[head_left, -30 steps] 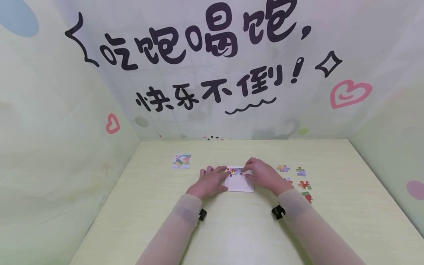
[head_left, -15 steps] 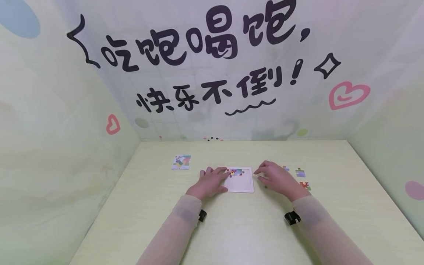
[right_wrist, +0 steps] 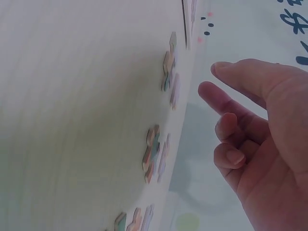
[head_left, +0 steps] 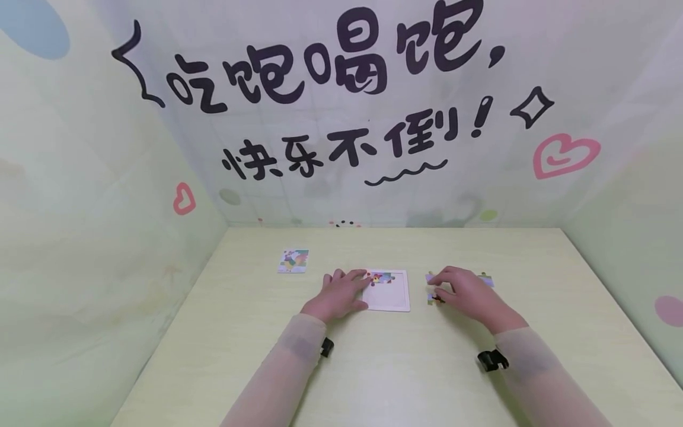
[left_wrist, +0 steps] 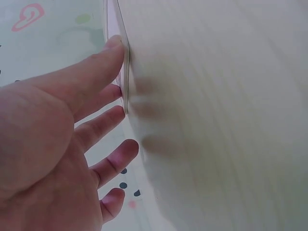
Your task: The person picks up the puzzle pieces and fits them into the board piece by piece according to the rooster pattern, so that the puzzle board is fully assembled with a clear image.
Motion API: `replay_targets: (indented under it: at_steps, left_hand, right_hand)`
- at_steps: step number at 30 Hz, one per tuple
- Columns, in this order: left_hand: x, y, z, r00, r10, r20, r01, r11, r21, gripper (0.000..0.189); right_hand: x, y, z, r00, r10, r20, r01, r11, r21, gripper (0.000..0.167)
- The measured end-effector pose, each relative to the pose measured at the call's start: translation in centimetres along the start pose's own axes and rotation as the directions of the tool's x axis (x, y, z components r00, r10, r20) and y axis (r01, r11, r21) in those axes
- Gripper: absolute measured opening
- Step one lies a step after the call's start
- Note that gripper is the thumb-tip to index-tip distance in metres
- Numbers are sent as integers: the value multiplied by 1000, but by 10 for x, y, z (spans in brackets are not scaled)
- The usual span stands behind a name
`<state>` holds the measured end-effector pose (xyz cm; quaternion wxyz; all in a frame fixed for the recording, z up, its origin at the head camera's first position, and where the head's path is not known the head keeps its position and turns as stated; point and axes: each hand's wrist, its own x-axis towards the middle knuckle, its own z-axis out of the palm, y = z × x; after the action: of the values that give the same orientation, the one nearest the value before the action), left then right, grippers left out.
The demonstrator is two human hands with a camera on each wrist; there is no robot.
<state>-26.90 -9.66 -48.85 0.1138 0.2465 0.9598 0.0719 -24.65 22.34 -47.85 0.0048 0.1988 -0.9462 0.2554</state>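
Touching the left edge of a shallow white rectangular tray (head_left: 392, 300), the person's L hand (head_left: 336, 295) lies w/ thumb and index wide apart: index nr the upper-left corner, thumb nr the lower-left. L wrist cam: thumb + two fingertips at the tray edge, other two fingers off it. Tray sits flat, approx mid-width, on a pale wood-grain tabletop (head_left: 373, 373). Inside, along the top from the L corner, runs a short strip of joined multicoloured jigsaw pcs (head_left: 383, 277); white floor shows below.

R hand (head_left: 466, 293) is over the loose multicoloured jigsaw pcs (head_left: 486, 280), R of tray; thumb + index tips a narrow gap apart, two other fingers curled in. R wrist cam shows backdrop thru that gap; tips look clear of the pcs, exact height can't tell. One purple-topped pc is nr the index tip, a greenish one nr the thumb; hand hides some others.

Small square picture card, multicoloured (head_left: 293, 261), lies flat, well L of tray, nr table back. Both arms in pale long sleeves (head_left: 277, 367), black clip-like device (head_left: 492, 360) at each wrist. Behind: whitish fabric backdrop (head_left: 320, 201) w/ big black Chinese chars (head_left: 354, 24) and pink heart outlines (head_left: 565, 136).
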Motion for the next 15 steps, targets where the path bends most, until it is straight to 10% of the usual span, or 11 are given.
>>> replay_targets:
  at_steps: [15]
  left_hand:
    - [-1, 1, -2, 1000, -3, 2, 3, 1000, -16, 71]
  right_hand:
    - [-29, 15, -21, 994, 81, 69, -84, 996, 44, 24]
